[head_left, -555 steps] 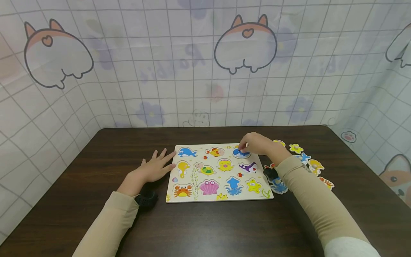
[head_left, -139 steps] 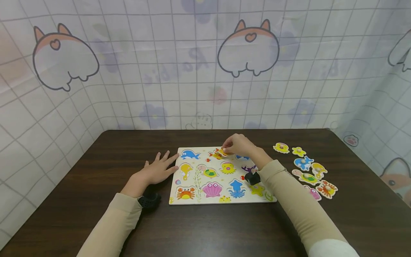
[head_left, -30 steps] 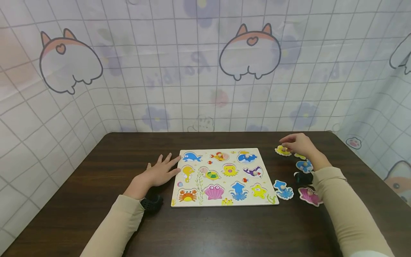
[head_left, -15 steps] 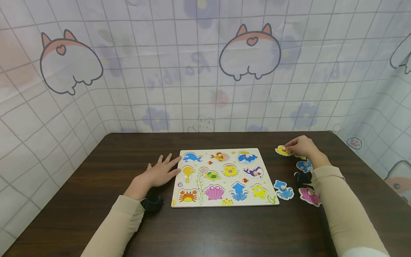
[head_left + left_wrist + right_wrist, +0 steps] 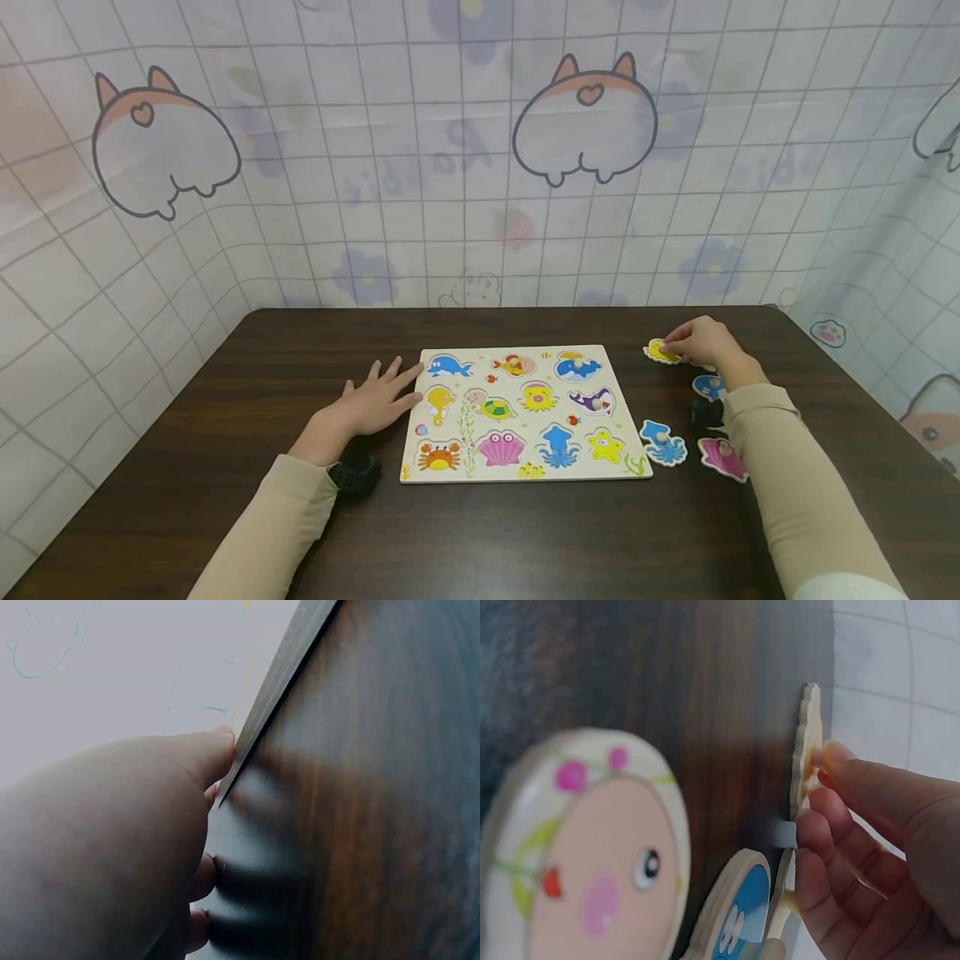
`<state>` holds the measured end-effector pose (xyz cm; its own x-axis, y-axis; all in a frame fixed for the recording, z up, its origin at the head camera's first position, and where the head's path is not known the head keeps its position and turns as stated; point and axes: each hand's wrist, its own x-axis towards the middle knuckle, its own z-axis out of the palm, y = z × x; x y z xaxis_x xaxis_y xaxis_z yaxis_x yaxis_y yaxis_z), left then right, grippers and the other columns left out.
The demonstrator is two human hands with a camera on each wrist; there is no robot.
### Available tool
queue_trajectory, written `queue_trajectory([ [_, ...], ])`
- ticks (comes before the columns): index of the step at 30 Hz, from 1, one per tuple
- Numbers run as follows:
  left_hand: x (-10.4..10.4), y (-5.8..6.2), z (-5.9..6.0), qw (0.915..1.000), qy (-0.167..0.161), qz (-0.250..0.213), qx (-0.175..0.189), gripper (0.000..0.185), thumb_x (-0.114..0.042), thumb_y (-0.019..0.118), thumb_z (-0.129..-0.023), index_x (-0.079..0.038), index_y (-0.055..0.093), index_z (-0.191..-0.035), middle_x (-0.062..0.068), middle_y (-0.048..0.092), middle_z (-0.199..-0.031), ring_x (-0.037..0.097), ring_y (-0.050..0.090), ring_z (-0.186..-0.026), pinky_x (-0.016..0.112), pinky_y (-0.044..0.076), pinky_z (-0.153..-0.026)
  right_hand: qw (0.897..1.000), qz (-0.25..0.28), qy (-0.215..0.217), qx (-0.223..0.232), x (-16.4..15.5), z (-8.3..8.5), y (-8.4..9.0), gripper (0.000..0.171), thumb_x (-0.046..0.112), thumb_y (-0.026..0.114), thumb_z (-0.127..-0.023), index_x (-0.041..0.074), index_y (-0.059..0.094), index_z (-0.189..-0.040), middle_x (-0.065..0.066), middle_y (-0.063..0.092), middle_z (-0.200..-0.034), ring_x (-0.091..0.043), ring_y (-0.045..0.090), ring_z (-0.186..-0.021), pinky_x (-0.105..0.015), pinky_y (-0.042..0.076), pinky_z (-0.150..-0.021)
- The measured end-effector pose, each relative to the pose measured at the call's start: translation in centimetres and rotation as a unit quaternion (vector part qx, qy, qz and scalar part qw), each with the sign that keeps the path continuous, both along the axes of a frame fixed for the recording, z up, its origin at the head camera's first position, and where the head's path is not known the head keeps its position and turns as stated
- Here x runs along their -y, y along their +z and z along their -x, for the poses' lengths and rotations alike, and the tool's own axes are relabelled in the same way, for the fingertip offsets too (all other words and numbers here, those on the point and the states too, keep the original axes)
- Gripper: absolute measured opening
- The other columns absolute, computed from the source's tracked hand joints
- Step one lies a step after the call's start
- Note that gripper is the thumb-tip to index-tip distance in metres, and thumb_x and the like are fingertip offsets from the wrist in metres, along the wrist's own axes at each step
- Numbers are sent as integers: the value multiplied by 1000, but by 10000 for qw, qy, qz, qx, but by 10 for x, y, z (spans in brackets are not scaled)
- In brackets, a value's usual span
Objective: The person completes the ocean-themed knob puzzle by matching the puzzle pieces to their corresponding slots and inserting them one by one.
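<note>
My left hand (image 5: 371,406) lies spread with its fingertips on the left edge of the wooden puzzle board (image 5: 472,433); the left wrist view shows the thumb against that board edge (image 5: 266,697). Right of the board's far corner, my right hand (image 5: 708,346) pinches the knob of a yellow octopus puzzle piece (image 5: 660,352). In the right wrist view this piece (image 5: 806,750) is seen edge-on by the table. Knobbed fish (image 5: 514,366), blue whale (image 5: 577,367) and purple whale (image 5: 596,403) pieces sit in the board; printed sea animals mark its other places.
Loose pieces lie right of the board: a blue squid (image 5: 663,444), a pink shell (image 5: 722,459) and a blue whale (image 5: 707,387). The right forearm hides others. A piece with a face (image 5: 604,862) looms close in the right wrist view. A patterned cloth (image 5: 480,208) hangs behind the table.
Earlier the right hand was at the board with the whale, then the fish piece, which now sits in it. It has since moved right and closed its fingers on the octopus knob.
</note>
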<state>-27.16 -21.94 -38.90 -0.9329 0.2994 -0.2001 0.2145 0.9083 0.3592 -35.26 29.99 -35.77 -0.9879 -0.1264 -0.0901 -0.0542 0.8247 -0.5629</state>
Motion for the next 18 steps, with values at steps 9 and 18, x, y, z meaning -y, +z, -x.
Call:
queue_trajectory([
  [9, 1, 0, 1, 10000, 8, 10, 26, 68, -50, 42, -109, -22, 20, -167, 21, 6, -170, 52, -1, -152, 81, 1, -109, 9986, -468, -8, -248, 9, 0, 0, 32, 15, 65, -101, -13, 69, -115, -20, 70, -92, -28, 63, -78, -45, 54, -74],
  [18, 0, 0, 1, 10000, 13, 32, 10, 67, -50, 42, -109, -22, 20, -166, 21, 7, -170, 51, -1, -152, 81, 1, -109, 9970, -687, 78, -335, 12, -2, 6, 32, 18, 64, -102, -10, 71, -115, -17, 71, -92, -29, 63, -80, -48, 52, -73],
])
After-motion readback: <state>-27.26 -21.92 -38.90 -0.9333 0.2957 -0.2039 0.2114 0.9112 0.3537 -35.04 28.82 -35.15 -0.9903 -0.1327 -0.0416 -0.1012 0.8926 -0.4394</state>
